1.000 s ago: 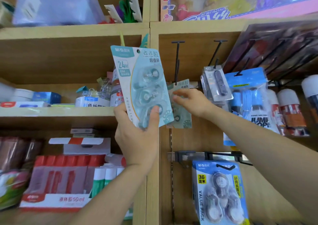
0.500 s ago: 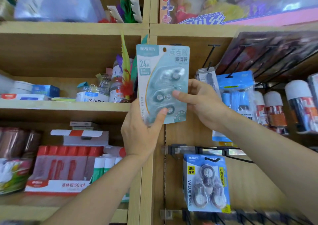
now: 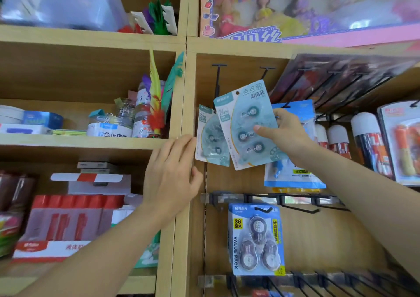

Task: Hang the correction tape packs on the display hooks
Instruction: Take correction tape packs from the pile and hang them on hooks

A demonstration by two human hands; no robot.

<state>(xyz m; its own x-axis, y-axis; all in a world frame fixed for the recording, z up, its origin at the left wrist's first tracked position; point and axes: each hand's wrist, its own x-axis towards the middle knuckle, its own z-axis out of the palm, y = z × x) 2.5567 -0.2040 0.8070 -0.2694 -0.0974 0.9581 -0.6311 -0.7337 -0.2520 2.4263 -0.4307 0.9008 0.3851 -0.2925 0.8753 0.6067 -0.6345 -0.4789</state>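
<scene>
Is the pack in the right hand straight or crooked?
Crooked. The teal pack leans, top tipped left, and the right hand pinches its edge.

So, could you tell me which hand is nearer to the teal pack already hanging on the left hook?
Left. The left hand sits just left of the hanging pack; the right hand grips the tilted front pack further right.
</scene>
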